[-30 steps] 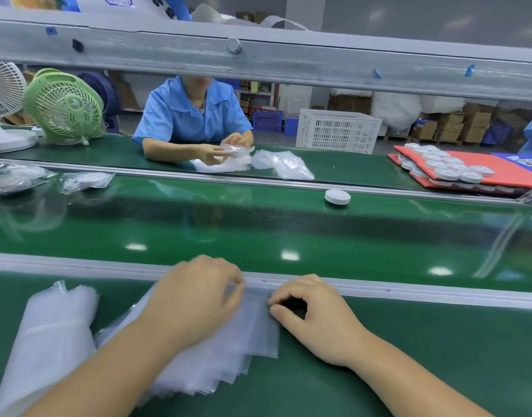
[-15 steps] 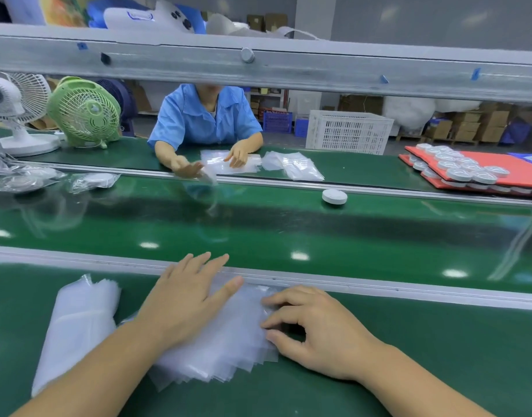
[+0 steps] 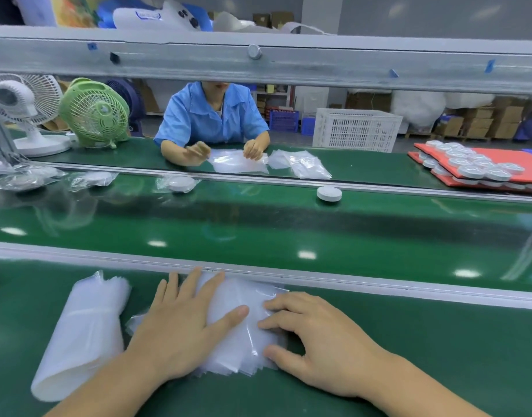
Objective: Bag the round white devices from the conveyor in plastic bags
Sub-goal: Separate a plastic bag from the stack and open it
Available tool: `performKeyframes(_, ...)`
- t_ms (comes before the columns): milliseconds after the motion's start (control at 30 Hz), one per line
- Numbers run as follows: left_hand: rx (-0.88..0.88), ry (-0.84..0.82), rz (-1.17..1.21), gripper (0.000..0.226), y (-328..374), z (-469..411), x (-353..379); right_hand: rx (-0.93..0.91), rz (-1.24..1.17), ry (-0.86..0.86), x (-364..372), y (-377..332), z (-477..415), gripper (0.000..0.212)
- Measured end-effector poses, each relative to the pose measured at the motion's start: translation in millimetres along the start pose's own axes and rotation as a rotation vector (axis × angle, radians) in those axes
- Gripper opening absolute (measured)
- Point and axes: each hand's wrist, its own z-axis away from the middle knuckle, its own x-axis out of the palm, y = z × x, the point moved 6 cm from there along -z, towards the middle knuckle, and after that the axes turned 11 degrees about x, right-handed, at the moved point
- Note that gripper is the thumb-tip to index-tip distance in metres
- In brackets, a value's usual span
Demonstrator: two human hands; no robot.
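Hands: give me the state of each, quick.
Left hand: open, pressed flat on the bags.
Right hand: fingers curled at the bags' edge; a pinch cannot be told.
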Motion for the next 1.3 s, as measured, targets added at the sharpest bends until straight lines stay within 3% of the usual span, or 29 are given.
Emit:
performKeyframes(167, -0.017, 0.281, 0.092, 0.098, -10.6, -3.6, -26.8, 0.082, -0.05, 0.047, -4.9, 9.6, -1.7, 0.06)
performKeyframes(333, -0.126, 0.1, 0.169, 0.104, -15.2, -2.2, -13.3, 0.11, -0.022, 0.029, -0.3, 11.1, -2.3, 0.062)
performKeyframes(500, -0.049, 0.236, 0.607, 0.081, 13.2, -7.8, -19.4, 0.083, -0.035, 0.004, 2.4, 6.9, -4.5, 0.059)
performKeyframes(600, 0.058, 0.221, 0.38, 0.079, 14.4, -5.7, -25.0, 0.091, -0.045, -0.003, 2.1, 7.9, -3.7, 0.059)
performKeyframes(733, 0.196, -0.023, 0.008, 0.086, 12.8, -0.7, -13.0, 0.135, -0.012, 0.104, -4.9, 9.3, -1.6, 0.058)
performKeyframes(800, 0.205, -0.11, -0.045, 0.085, 16.5, 1.4, -3.3, 0.147, 0.017, 0.128, -7.5, 8.9, -1.2, 0.059)
performKeyframes(967, 0.194, -0.071, -0.137, 0.084, 18.5, 1.0, -4.5, 0.094, -0.005, 0.063, -2.7, 4.9, -3.4, 0.056)
performKeyframes(1067, 0.351, 0.02, -0.228, 0.076, 33.2, 1.0, -15.2, 0.079, -0.036, 0.068, -2.9, 6.0, -3.5, 0.053)
performKeyframes(1167, 0.407, -0.05, -0.131, 0.07, 53.9, -6.7, -18.0, 0.106, -0.136, 0.095, -5.6, 10.2, -5.9, 0.05)
performKeyframes(1300, 0.323, -0.147, -0.221, 0.087, 55.7, -23.4, -8.2, 0.196, -0.232, 0.151, -9.1, 22.9, -7.6, 0.047)
